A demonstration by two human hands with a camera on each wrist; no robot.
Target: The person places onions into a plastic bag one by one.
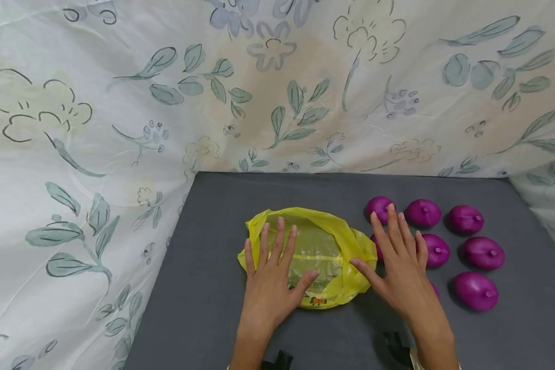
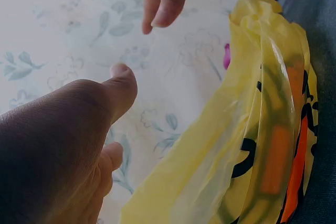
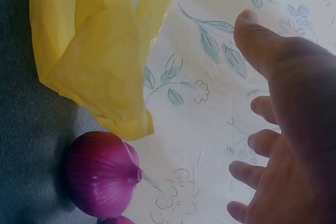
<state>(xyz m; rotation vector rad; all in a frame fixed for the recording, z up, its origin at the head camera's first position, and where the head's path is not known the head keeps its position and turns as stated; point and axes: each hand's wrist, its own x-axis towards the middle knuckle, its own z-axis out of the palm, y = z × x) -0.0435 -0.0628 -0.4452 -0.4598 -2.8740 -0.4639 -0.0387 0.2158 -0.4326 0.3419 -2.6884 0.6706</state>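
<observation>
A yellow plastic bag [image 1: 316, 246] stood on the dark grey desk [image 1: 180, 308], its wide mouth facing up and black and orange print on its side. The left hand [image 1: 270, 285] hung over the bag's left part, its grip released — fingers straight and spread. The right hand [image 1: 401, 275], its grip likewise loose and fingers extended, hovered between the bag's right edge and the purple onions [image 1: 484, 253], partly hiding some. Floral cloth [image 1: 296, 128] rose behind the desk and along its sides.
</observation>
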